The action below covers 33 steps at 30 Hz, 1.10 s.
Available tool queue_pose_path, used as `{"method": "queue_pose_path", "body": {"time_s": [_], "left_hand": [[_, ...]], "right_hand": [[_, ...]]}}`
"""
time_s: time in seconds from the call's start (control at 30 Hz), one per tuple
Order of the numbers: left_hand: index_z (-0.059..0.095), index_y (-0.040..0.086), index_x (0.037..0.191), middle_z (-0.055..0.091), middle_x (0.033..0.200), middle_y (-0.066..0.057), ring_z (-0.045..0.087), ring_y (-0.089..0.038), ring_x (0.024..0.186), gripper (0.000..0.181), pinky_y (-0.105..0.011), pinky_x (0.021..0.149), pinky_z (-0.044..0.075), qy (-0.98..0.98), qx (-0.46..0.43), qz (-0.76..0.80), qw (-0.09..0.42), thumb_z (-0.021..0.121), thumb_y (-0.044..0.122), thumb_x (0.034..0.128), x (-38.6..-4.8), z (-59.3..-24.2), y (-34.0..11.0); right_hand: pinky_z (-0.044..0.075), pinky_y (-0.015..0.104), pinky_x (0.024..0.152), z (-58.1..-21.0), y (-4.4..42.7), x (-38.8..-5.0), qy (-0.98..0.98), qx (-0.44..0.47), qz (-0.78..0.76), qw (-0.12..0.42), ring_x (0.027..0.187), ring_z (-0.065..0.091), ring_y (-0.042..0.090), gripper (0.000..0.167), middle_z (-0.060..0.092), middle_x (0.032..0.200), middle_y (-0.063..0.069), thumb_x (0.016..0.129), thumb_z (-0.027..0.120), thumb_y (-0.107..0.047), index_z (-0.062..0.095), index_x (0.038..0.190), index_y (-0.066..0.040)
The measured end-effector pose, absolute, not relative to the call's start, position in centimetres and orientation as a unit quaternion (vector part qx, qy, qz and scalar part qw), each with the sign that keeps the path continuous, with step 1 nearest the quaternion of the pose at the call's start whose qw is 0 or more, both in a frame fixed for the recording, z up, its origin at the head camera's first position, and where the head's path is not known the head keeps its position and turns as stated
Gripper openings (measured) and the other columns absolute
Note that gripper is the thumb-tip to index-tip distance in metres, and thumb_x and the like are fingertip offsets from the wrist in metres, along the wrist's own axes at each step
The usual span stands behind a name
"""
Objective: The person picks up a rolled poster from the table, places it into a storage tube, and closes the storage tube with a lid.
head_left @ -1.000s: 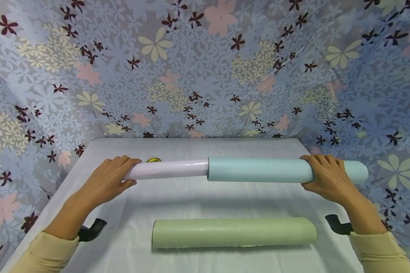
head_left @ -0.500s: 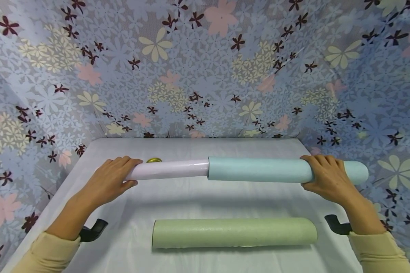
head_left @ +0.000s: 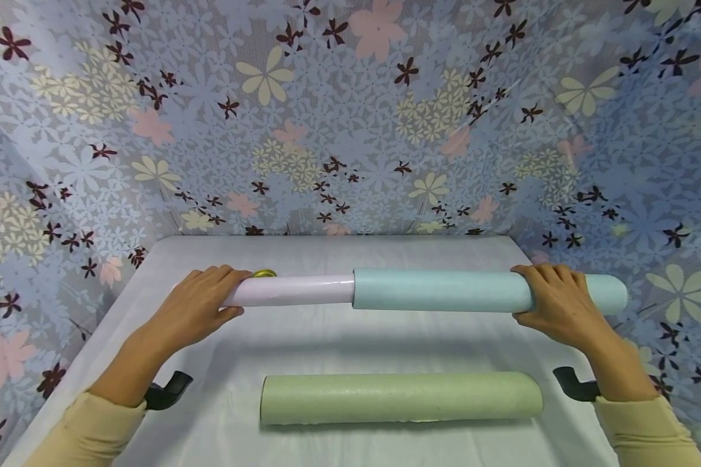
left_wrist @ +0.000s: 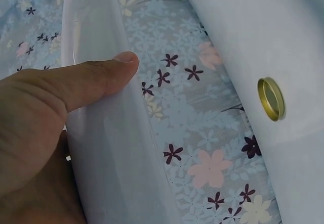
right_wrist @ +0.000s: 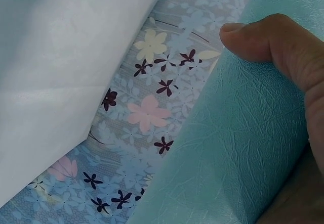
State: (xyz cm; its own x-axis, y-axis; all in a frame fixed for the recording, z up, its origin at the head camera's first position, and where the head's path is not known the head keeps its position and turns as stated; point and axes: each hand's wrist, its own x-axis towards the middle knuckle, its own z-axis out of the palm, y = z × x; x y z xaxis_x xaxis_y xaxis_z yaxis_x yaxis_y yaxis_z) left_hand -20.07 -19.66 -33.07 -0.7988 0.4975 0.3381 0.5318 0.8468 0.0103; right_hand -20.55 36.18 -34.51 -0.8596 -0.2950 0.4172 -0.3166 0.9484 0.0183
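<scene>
My left hand (head_left: 201, 305) grips the left end of a glossy pale lilac roll (head_left: 298, 290), its thumb (left_wrist: 109, 77) lying across the roll in the left wrist view. The right end of this roll sits inside a wider light blue tube (head_left: 438, 290). Near the blue tube's far right end, my right hand (head_left: 557, 305) holds it from above, with the thumb (right_wrist: 253, 42) pressed along its creased surface in the right wrist view. Both pieces are raised above the table, level and end to end. How far the lilac roll reaches inside is hidden.
A pale green roll (head_left: 400, 398) lies on the white-covered table (head_left: 327, 344) nearer to me. A gold ring-shaped lid (head_left: 264, 274) rests behind the lilac roll. Floral cloth (head_left: 350, 130) surrounds the table at the back and sides.
My left hand has moved slightly to the right, and less of the lilac roll shows between it and the blue tube. The right hand has stayed almost still.
</scene>
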Motion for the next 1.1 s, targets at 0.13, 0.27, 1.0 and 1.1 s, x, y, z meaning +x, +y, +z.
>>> {"method": "queue_pose_path", "body": {"time_s": [0.13, 0.27, 1.0, 1.1], "left_hand": [[0.054, 0.008, 0.126, 0.062, 0.113, -0.01, 0.058, -0.029, 0.105, 0.058, -0.049, 0.086, 0.046, -0.947, -0.271, -0.053, 0.162, 0.078, 0.022, 0.0761, -20.2, -33.0, -19.2], [0.053, 0.011, 0.128, 0.062, 0.113, -0.008, 0.058, -0.028, 0.104, 0.059, -0.048, 0.085, 0.046, -0.945, -0.278, -0.05, 0.165, 0.078, 0.023, 0.0764, -20.4, -33.1, -18.7], [0.055, 0.014, 0.123, 0.063, 0.11, -0.006, 0.059, -0.026, 0.102, 0.055, -0.046, 0.085, 0.047, -0.936, -0.293, -0.047, 0.19, 0.08, 0.024, 0.075, -21.0, -33.2, -17.1], [0.056, 0.013, 0.123, 0.063, 0.109, -0.006, 0.059, -0.026, 0.102, 0.055, -0.045, 0.084, 0.047, -0.934, -0.295, -0.047, 0.194, 0.08, 0.024, 0.0749, -21.0, -33.2, -16.9]], "right_hand": [[0.026, 0.062, 0.086, -34.5, 36.0, -20.5, -0.965, 0.156, 0.026, 0.211, 0.104, 0.041, 0.047, 0.082, 0.053, 0.116, 0.024, 0.057, 0.086, -0.02, 0.046, 0.128, -0.011], [0.026, 0.063, 0.086, -34.4, 35.8, -20.5, -0.965, 0.154, 0.026, 0.208, 0.105, 0.041, 0.048, 0.082, 0.053, 0.116, 0.024, 0.057, 0.086, -0.02, 0.047, 0.129, -0.011], [0.028, 0.061, 0.085, -34.0, 34.8, -20.4, -0.959, 0.173, 0.025, 0.222, 0.105, 0.042, 0.047, 0.078, 0.054, 0.116, 0.021, 0.057, 0.085, -0.02, 0.048, 0.126, -0.011], [0.028, 0.062, 0.085, -34.1, 34.6, -20.4, -0.959, 0.174, 0.022, 0.221, 0.105, 0.043, 0.046, 0.079, 0.054, 0.115, 0.021, 0.058, 0.085, -0.021, 0.048, 0.126, -0.011]]}}
